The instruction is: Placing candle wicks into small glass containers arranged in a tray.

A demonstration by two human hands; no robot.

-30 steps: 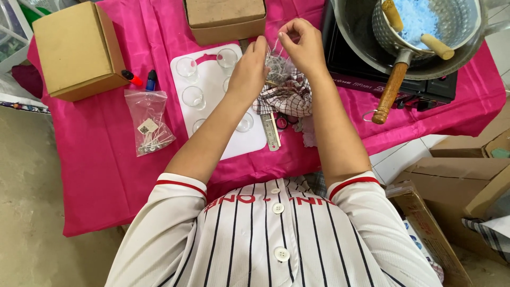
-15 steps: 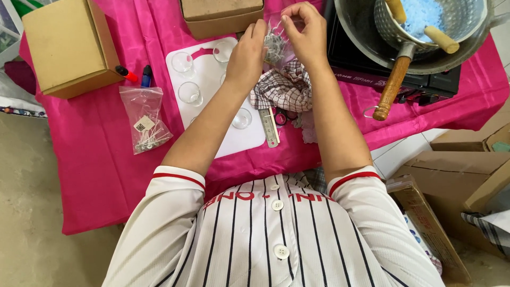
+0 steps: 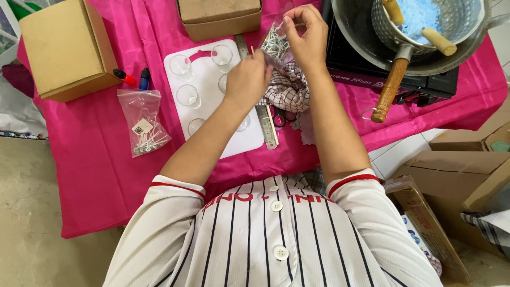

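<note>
Both my hands are raised over the pink table. My right hand (image 3: 305, 37) pinches the top of a small clear plastic bag of wicks (image 3: 275, 43). My left hand (image 3: 247, 79) grips the bag's lower edge, fingers closed. Below them lie a checked cloth (image 3: 289, 93), a metal ruler (image 3: 267, 125) and scissors (image 3: 279, 118). A white board (image 3: 212, 90) to the left carries several small clear glass cups (image 3: 187, 95).
A second bag of wicks (image 3: 143, 125) lies left of the board, by a red-capped marker (image 3: 125, 77) and a blue-capped one (image 3: 144, 79). Cardboard boxes (image 3: 66, 48) stand at the back. A pot with blue wax (image 3: 419, 16) sits on a black cooker (image 3: 393, 74) at right.
Both hands have lifted the bag of wicks up and away from the checked cloth, toward the far side of the table. The camera has tilted slightly.
</note>
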